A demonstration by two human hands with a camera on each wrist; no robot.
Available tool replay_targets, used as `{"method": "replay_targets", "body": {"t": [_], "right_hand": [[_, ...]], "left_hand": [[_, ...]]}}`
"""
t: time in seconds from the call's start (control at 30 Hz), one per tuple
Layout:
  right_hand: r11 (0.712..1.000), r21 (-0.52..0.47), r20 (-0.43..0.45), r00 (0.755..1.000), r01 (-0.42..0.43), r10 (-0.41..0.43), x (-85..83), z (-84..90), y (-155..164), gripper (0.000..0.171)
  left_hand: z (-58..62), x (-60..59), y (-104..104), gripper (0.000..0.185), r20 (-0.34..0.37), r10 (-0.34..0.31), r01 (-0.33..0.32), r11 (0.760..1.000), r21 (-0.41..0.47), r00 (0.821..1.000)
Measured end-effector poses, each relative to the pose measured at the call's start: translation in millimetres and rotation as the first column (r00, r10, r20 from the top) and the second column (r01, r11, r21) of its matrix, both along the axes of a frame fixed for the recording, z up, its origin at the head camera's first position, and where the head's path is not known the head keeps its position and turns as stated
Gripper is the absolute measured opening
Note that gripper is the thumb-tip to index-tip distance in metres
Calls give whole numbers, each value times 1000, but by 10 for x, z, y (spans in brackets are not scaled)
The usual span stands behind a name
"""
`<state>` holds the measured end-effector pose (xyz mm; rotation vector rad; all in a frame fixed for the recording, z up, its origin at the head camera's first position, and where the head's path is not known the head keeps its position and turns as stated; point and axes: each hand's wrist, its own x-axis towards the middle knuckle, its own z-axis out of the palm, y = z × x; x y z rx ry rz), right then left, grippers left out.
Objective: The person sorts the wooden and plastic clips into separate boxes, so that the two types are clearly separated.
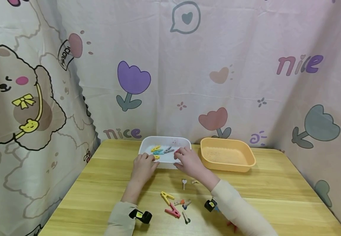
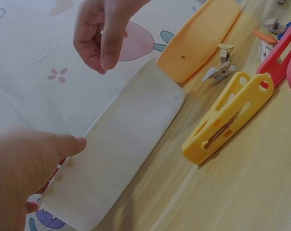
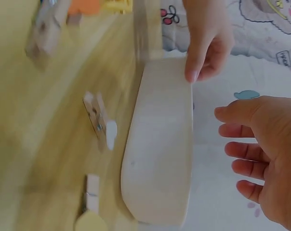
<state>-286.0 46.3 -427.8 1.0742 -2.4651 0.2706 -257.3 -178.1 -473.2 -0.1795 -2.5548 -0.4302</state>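
A white plastic basin (image 1: pixel 166 165) stands at the back of the table. Inside it lie plastic clothespins: yellow (image 1: pixel 155 148), blue (image 1: pixel 158 152) and grey (image 1: pixel 169 150). My left hand (image 1: pixel 143 166) grips the basin's near left rim, its thumb (image 2: pixel 73 145) outside and fingers over the edge. One yellow clothespin (image 1: pixel 156 157) shows beside those fingertips. My right hand (image 1: pixel 190 163) hovers over the near right corner. In the right wrist view its fingers (image 3: pixel 246 151) are spread and loosely bent, holding nothing. A small red thing (image 1: pixel 176 151) shows by its fingertips in the head view, partly hidden.
An orange-yellow basin (image 1: pixel 228 167) stands right of the white one. Nearer on the table lie a yellow clothespin (image 1: pixel 167 197), a red clothespin (image 1: pixel 173 210) and several small wooden clips (image 1: pixel 186 217). A patterned curtain (image 1: pixel 170 82) hangs behind the table.
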Motion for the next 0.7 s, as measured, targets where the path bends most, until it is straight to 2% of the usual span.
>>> {"method": "replay_targets", "body": {"t": [0.17,0.33,0.53,0.7], "right_hand": [[999,-23,49,999,26,-24,146,-60,32,21],[1000,-21,61,998,4,-3,282,-110,45,21],[1000,16,94,996,-4,3,437,-184,26,21],[998,46,105,994,-44,39,548,-246,-3,19]], "left_hand": [[7,7,4,24,-8,0,0,1000,-4,1000],[23,19,3,25,14,-1,1,1000,-1,1000],[30,23,-1,25,26,-3,3,1000,6,1000],[14,12,-4,25,26,-2,2,1000,3,1000]]}}
